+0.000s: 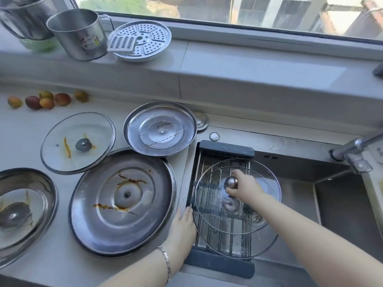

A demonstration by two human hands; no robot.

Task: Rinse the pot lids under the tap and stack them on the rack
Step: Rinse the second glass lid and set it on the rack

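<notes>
My right hand (243, 186) pinches the round metal knob of a glass lid (267, 177) held over the dish rack (226, 149) in the sink. Beneath it another glass lid (238, 243) lies on the rack. My left hand (182, 226) rests flat on the counter edge beside the rack's left side. On the counter lie a large steel lid (122, 201) with orange smears, a smaller steel lid (159, 129), a stained glass lid (77, 142) and another lid (22, 206) at the far left. The tap (352, 150) stands at the right; no water shows.
The sink basin (342, 204) lies open to the right of the rack. Several small fruits (46, 99) sit at the back of the counter. On the window ledge stand a steel mug (79, 34), a bigger pot (22, 15) and a perforated steamer plate (141, 41).
</notes>
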